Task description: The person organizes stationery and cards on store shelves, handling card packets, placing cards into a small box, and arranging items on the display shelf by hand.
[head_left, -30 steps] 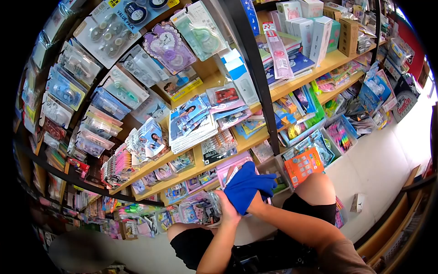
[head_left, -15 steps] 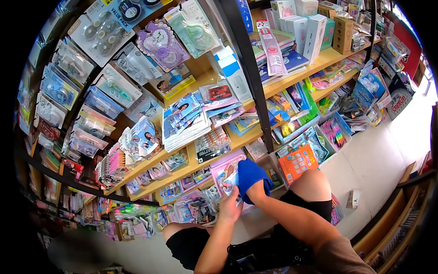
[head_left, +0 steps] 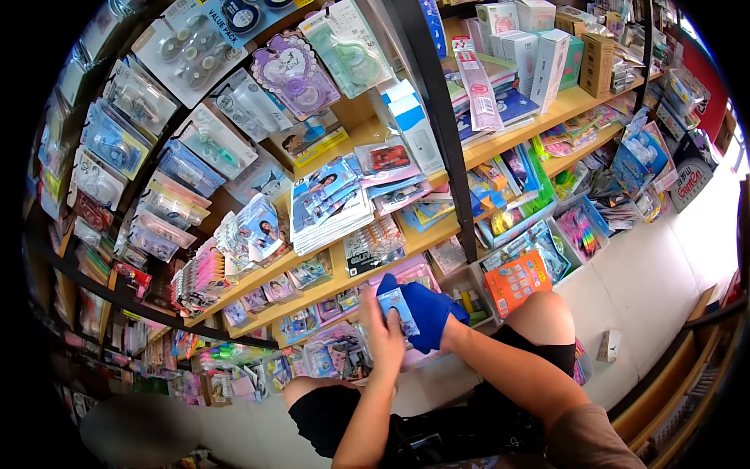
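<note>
My left hand (head_left: 384, 338) is closed around a small light-blue printed packet (head_left: 399, 312), with the thumb lying across its face. A deep-blue cloth (head_left: 428, 311) wraps my right hand (head_left: 451, 333), so its fingers are covered and only the heel and wrist show. The cloth lies right against the packet's right side. Both hands meet above the low bins, between my knees and the lower shelf. What is printed on the packet is too small to read.
A wooden shelf (head_left: 312, 248) holds stacked photo cards (head_left: 332, 205) and boxed goods. Blister packs hang at the left, by a dark metal post (head_left: 437, 117). Low plastic bins and an orange packet (head_left: 517, 281) sit near my knee. A small white box (head_left: 609, 345) rests on the floor.
The packet in my left hand now stands turned toward me, over the front of the blue cloth. My cloth-covered right hand has shifted slightly down and left. The view has moved slightly.
</note>
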Demonstrator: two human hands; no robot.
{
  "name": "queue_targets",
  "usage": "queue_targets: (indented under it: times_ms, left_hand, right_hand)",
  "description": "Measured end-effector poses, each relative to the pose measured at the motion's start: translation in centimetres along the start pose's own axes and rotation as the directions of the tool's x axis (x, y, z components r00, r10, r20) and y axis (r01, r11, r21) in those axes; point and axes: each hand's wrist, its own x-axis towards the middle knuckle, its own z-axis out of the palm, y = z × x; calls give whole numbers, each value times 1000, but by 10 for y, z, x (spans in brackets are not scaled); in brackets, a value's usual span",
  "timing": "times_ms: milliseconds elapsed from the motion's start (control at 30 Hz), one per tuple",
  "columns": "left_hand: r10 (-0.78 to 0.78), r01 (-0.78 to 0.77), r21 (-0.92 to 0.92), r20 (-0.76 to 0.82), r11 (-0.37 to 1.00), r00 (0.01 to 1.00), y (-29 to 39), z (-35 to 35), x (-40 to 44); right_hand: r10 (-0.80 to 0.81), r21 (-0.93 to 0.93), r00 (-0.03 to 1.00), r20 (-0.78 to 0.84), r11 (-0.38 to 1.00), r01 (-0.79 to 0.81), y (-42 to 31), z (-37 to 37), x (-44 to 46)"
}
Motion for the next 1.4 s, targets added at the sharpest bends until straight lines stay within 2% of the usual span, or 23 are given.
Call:
queue_targets:
  times_ms: [33,67,133,200,300,333,367,467,567,600,667,700,800,900,967,1000,1067,1100,1133,1167,1233,1267,1400]
  left_hand:
    - [25,-23,-37,66,999,998,0,7,-4]
    - [-50,66,-237,72,969,996,5,18,-10]
    - [-253,329,-588,211,739,944,15,30,-18]
    - [-355,527,-782,414,332,838,21,36,-21]
    - [-309,563,-825,522,54,795,15,31,-25]
    - [-289,567,-823,553,-41,781,13,28,-24]
    - [-245,562,-822,565,-87,788,11,24,-23]
    - [-128,528,-828,554,-188,822,11,11,-15]
    - [-89,543,-793,583,-276,807,18,-5,-12]
    - [-77,549,-810,573,-205,816,15,-10,-9]
    - [-37,589,-756,623,-286,781,17,-23,-5]
    - [-15,605,-727,644,-324,765,20,-30,-2]
    - [-68,536,-803,569,-260,819,17,-55,17]
    - [-157,398,-904,420,-154,894,25,-93,55]
    - [-149,358,-930,343,85,927,31,-118,93]
    - [-130,308,-898,280,315,951,40,-126,112]
    - [-77,147,-626,137,766,988,55,-128,151]
    - [-31,52,-369,63,928,998,59,-124,172]
    - [196,-197,3,10,980,980,58,-116,195]
    - [415,-400,376,45,836,909,56,-109,216]
    - [423,-435,441,132,785,897,67,-91,243]
    - [422,-453,472,177,756,889,70,-81,250]
    - [167,-381,653,366,654,915,69,-53,259]
  right_hand:
    - [-152,-438,986,-68,893,107,4,2,2]
    - [-313,-792,948,-61,594,145,9,3,5]
    - [-520,-972,854,12,196,133,22,-7,8]
    - [-661,-951,750,-13,239,194,45,-36,18]
    - [-776,-916,627,-71,300,267,50,-52,20]
    - [-768,-903,635,-84,327,277,35,-41,16]
    - [-758,-890,646,-95,355,287,25,-35,15]
    - [-796,-955,605,-13,188,228,24,-44,22]
    - [-589,-493,717,-372,780,386,32,-51,29]
    - [-591,-589,703,-396,750,299,33,-54,30]
    - [-602,-745,672,-431,658,111,34,-61,33]
    - [-559,-661,697,-450,733,161,35,-57,31]
    - [-415,-409,778,-471,885,224,33,-44,25]
    - [-276,-270,839,-469,949,161,16,-20,8]
    - [-207,-206,870,-447,971,125,13,-18,6]
    - [-178,-171,884,-433,979,113,10,-13,2]
    - [-166,-145,899,-406,983,116,9,-14,2]
    - [-184,-152,901,-393,979,133,13,-17,5]
    - [-202,-160,903,-380,975,151,16,-19,6]
    - [-198,-172,901,-386,975,140,16,-19,6]
    - [-190,-197,897,-398,973,118,15,-17,6]
    - [-294,-343,890,-348,924,171,30,-36,15]
    - [-459,-620,864,-208,745,247,63,-96,42]
